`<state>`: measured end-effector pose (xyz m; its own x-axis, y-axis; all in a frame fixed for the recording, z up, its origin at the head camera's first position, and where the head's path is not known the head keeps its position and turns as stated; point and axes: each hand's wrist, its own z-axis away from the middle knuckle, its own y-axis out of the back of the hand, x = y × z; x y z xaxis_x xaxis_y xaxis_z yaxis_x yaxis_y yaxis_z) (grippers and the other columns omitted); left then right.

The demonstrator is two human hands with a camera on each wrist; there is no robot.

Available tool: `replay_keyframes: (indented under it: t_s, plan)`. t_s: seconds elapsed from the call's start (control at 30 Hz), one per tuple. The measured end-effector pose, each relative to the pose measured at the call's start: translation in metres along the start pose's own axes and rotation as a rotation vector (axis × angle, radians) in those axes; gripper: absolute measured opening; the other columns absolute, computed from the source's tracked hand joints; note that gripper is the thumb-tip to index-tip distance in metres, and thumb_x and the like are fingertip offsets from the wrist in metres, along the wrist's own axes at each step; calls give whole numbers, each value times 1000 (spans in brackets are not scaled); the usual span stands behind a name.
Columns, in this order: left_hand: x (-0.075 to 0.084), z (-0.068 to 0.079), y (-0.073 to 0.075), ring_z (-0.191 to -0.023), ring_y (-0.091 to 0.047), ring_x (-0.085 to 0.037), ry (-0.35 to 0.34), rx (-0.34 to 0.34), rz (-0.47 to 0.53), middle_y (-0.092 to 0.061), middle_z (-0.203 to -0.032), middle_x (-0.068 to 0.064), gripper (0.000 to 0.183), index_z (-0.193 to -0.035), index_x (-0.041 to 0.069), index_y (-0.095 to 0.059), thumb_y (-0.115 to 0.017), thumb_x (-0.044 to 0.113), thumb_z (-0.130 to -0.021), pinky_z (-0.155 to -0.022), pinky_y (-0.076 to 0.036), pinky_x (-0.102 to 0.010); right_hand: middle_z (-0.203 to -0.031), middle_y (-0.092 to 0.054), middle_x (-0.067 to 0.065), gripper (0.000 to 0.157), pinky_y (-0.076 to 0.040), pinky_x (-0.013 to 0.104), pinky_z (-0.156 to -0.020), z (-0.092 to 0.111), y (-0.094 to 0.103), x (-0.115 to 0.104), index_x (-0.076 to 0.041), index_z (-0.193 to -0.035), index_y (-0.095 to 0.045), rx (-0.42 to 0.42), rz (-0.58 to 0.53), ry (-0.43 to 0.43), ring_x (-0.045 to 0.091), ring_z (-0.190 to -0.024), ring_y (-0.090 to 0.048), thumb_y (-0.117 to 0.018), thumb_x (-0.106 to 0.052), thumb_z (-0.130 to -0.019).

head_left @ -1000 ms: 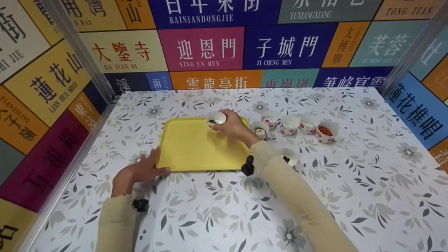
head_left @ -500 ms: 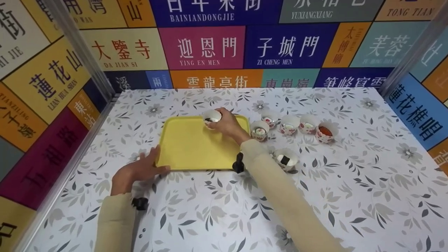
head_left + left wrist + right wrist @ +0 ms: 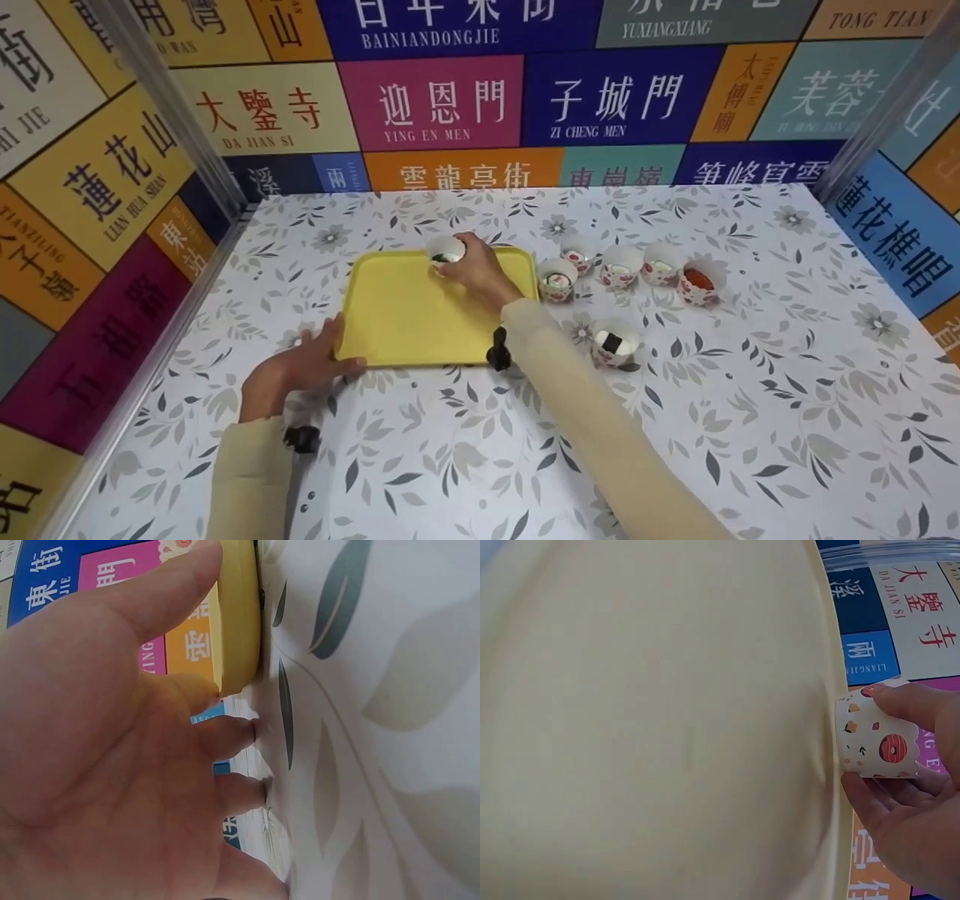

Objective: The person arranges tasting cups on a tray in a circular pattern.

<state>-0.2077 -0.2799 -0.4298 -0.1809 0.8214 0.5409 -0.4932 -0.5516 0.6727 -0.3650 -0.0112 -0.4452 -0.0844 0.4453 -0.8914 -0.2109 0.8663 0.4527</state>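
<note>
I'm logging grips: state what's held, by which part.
The right hand pinches a paper cup by its side; the left hand merely touches the yellow tray at its near left corner.

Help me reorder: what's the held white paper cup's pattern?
The cup shows red doughnuts, orange motifs, clearest in right wrist view.

Pink wall panel [image 3: 431, 103]: "YING EN MEN"; cream panel [image 3: 266, 107]: "DA JIAN SI"; grey panel [image 3: 703, 22]: "YUXIANGXIANG".
</note>
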Motion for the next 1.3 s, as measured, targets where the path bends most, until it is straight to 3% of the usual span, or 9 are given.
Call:
replay_keyframes:
  t_s: [0.43, 0.67, 0.8, 1.03, 1.3]
  plan:
    - [-2, -1, 1, -150, 28, -42, 15, -5, -13, 20, -168, -10, 105, -160, 21, 15, -58, 58, -94, -118, 12, -69, -141, -56, 19, 69, -44, 42, -112, -2, -4, 0, 1, -145, -45, -49, -16, -20, 31, -128, -54, -78, -7, -85]
    - [-3, -2, 1, -149, 24, -47, -25, -15, -31, 16, -168, -17, 105, -160, 15, 13, -56, 59, -95, -118, 6, -71, -139, -57, 18, 68, -46, 40, -109, -3, -3, 0, -1, -146, -44, -77, -15, -30, 29, -125, -56, -76, -8, -86]
    - [-3, -2, 1, -150, 24, -46, -19, -8, -24, 16, -168, -15, 106, -161, 16, 13, -57, 60, -94, -118, 7, -71, -140, -56, 18, 68, -46, 41, -109, -2, -2, 0, -1, -147, -43, -98, -39, -20, 29, -126, -56, -75, -9, -88]
    - [-2, -1, 1, -150, 27, -44, 0, -12, -10, 18, -168, -12, 106, -160, 18, 14, -58, 59, -94, -118, 9, -71, -143, -53, 17, 75, -44, 40, -112, 1, 5, 2, -2, -152, -37, -131, -22, -3, 28, -129, -53, -76, -16, -89]
    - [-1, 1, 2, -149, 27, -45, -12, -9, -8, 18, -168, -14, 107, -160, 17, 14, -58, 59, -94, -117, 10, -71, -161, -37, 10, 82, -42, 39, -115, 2, 21, -6, -6, -155, -32, -145, -57, -84, 28, -144, -43, -76, -32, -90]
